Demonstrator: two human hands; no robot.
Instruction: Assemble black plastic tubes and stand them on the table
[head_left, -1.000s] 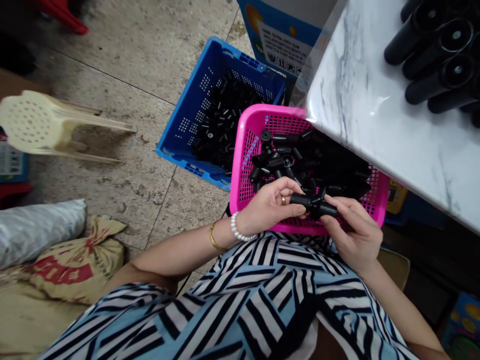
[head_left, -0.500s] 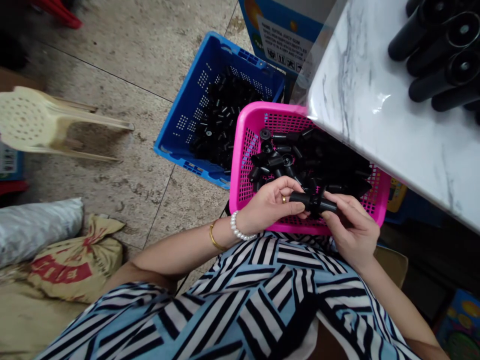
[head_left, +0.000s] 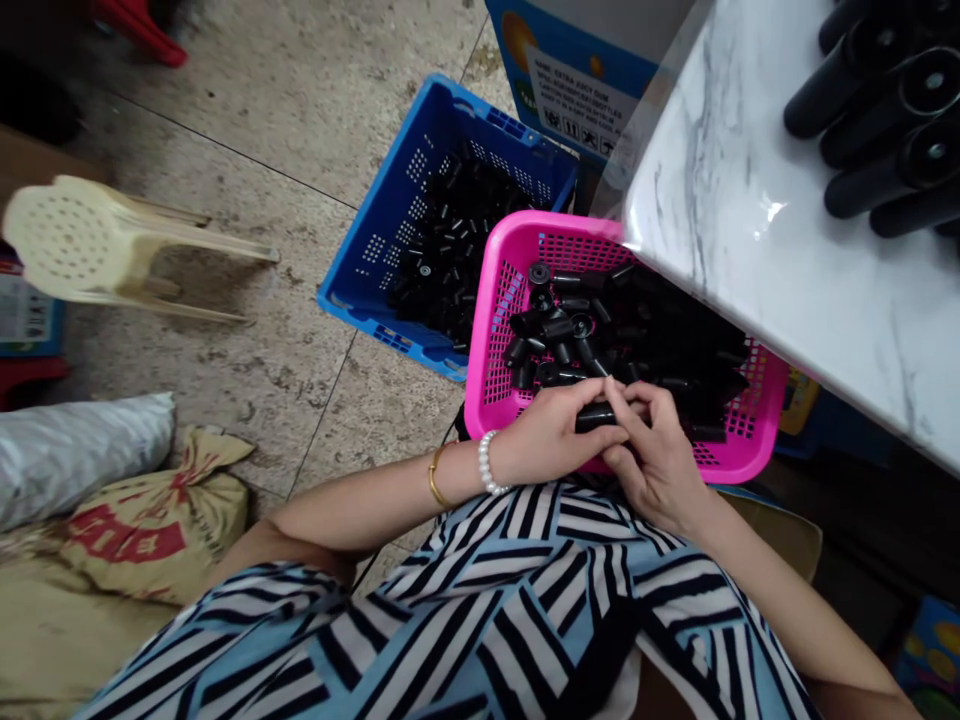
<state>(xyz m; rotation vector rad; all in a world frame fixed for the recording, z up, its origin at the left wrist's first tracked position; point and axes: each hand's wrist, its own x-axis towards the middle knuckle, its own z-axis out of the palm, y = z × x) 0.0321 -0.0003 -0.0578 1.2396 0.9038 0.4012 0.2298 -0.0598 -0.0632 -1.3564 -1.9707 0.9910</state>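
Observation:
Over the near side of a pink basket (head_left: 480, 330), my left hand (head_left: 551, 432) is closed round a glossy black cylindrical tube (head_left: 595, 417). Pressed against the left fingertips, my right hand (head_left: 660, 465) is closed over the tube's right end and hides it. Only a short piece of the tube shows between the hands. Beneath and beyond them, loose black cylindrical parts (head_left: 577, 325) fill the basket, some lying on their sides and some showing round ends.
A blue crate (head_left: 360, 240) with small black pieces stands beside the basket. The marble-patterned table (head_left: 720, 200) overhangs the basket's far right; longer black tubes (head_left: 862, 180) lie on it. A carton (head_left: 562, 90), a cream stool (head_left: 67, 235) and a tied sack (head_left: 165, 520) are around.
My right hand has moved left along the tube and closed over the part that was bare between the hands. The left hand keeps hold of it. The view has shifted slightly.

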